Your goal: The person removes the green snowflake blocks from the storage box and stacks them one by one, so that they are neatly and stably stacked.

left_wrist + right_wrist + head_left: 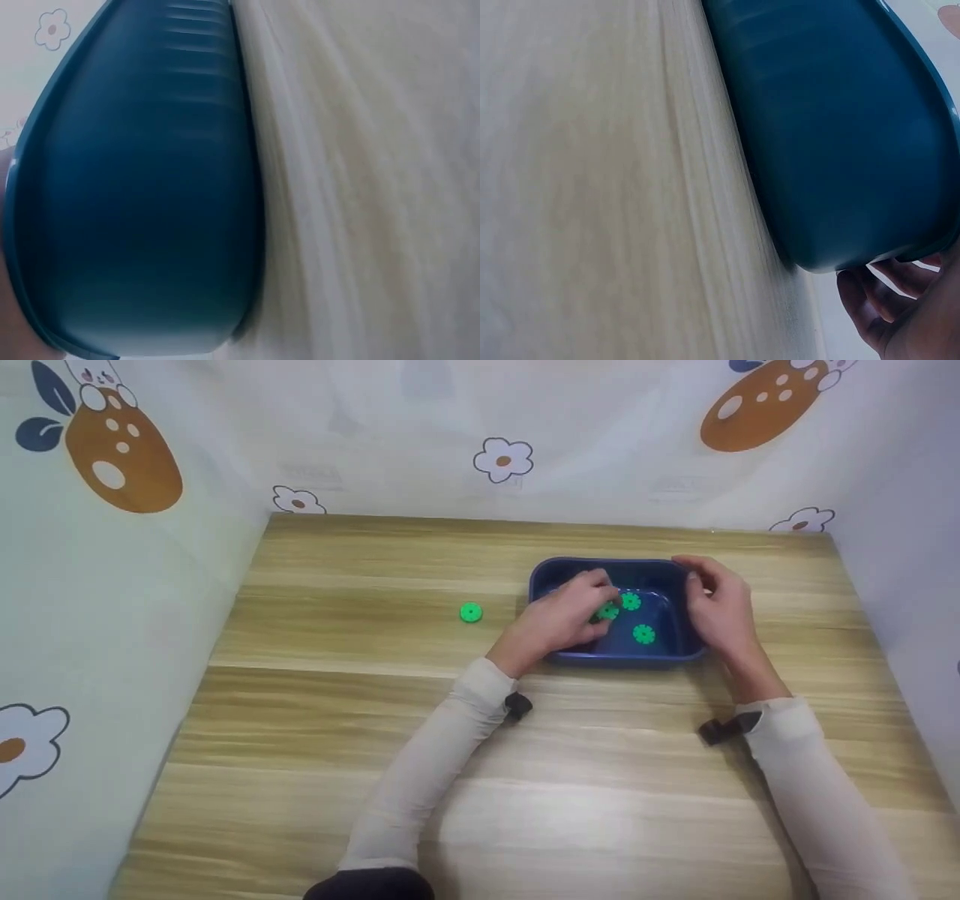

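A dark blue rectangular plastic box (615,660) sits on the wooden table. My left hand (566,615) reaches over its near left side, fingers curled down inside. Between thumb and fingertips is a green notched disc (608,611), partly covered by the fingers. Two more such discs lie on the box floor, an upper green disc (631,601) and a lower green disc (643,634). At the box's right end my right hand (724,604) grips the wall, thumb at the rim. The right wrist view shows its fingers (862,307) against the outside.
A single green disc (471,613) lies on the wooden tabletop (360,712), left of the box. Pale patterned walls (390,442) enclose the table at the back and both sides. In the left wrist view the box's outer wall (142,180) fills much of the picture.
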{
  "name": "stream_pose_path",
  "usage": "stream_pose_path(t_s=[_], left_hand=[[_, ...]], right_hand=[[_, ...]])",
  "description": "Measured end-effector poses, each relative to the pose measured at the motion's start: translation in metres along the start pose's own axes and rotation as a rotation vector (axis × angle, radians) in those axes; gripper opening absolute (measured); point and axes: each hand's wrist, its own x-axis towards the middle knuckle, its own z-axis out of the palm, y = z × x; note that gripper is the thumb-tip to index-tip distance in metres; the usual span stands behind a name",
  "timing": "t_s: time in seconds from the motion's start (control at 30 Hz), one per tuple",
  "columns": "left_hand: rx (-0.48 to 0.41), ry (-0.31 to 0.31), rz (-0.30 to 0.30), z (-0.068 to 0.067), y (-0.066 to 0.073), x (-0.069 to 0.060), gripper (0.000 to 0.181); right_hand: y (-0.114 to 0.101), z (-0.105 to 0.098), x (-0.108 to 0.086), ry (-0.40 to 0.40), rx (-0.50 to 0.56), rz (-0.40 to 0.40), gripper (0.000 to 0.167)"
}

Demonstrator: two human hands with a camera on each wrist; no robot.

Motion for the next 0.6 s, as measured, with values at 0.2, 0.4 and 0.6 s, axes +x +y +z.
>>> stream_pose_path(t_s=[0.2,0.4,0.6], left_hand=[[-0.119,0.188,0.082,0.001,-0.003,-0.003,0.032],[-0.196,0.346,0.147,0.002,-0.005,-0.006,0.032],[-0.245,0.497,0.219,0.001,-0.005,-0.012,0.032]], right_hand=[[0.001,0.001,0.002,0.007,0.003,-0.024,0.037],[0.001,0.001,0.002,0.021,0.0,-0.042,0.037],[0.001,0.001,0.003,0.018,-0.002,-0.037,0.037]])
